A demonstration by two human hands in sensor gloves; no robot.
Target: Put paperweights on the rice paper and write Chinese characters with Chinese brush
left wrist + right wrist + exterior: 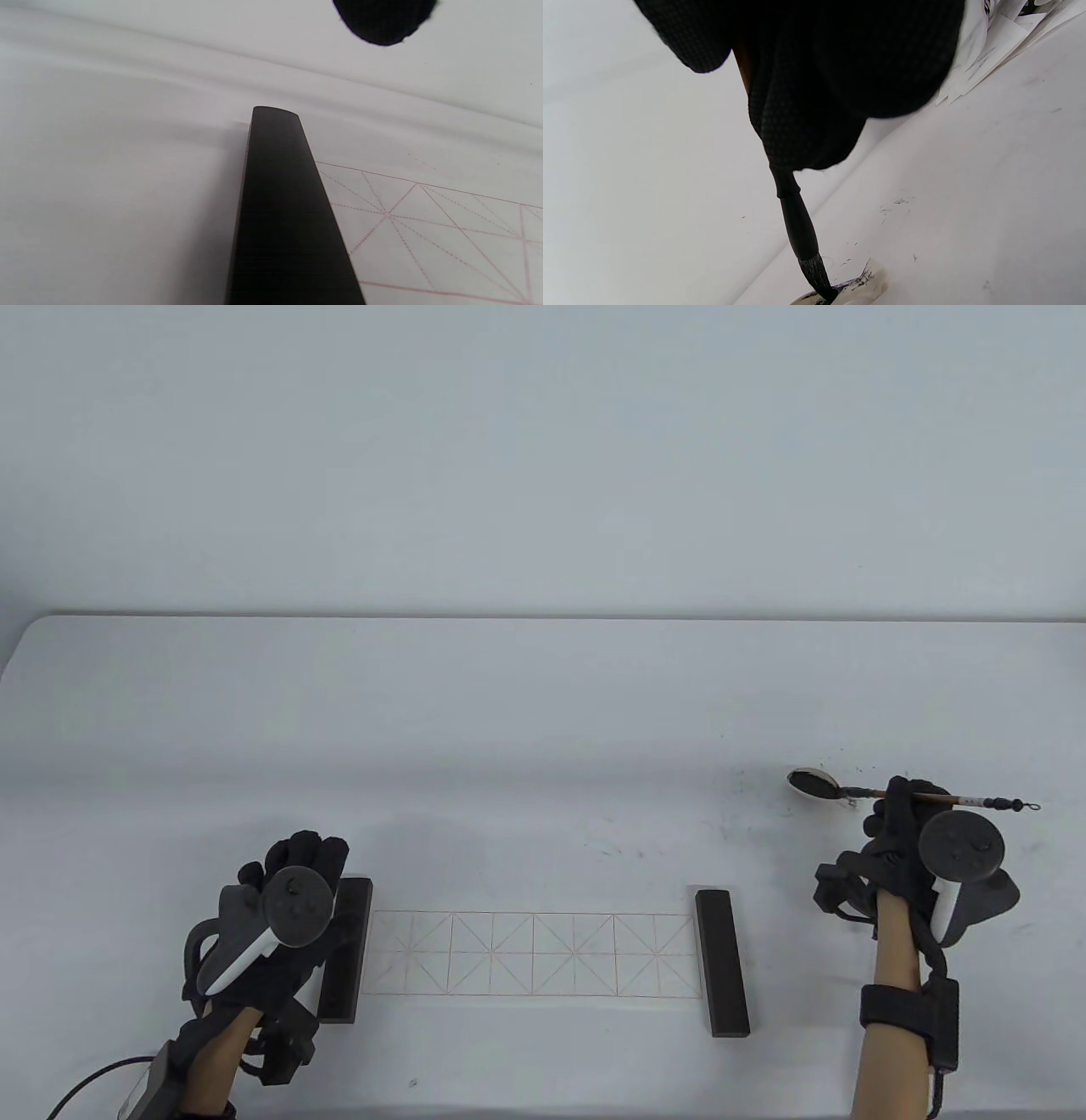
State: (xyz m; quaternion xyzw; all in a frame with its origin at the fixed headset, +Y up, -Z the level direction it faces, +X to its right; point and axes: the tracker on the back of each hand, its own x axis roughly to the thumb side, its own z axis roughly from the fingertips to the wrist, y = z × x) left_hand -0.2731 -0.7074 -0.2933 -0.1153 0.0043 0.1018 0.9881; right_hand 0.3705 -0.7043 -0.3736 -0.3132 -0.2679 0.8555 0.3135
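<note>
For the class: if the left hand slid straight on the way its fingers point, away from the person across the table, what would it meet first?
Probably nothing. The left hand hovers at the left paperweight, fingers pointing toward the table's far edge. Beyond its fingertips only bare tabletop shows, so the way looks free; its height above the table is unclear.

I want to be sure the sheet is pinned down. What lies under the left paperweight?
The left paperweight lies along the left edge of the rice paper, its grid running up to the bar. How far the sheet reaches beneath is covered.
</note>
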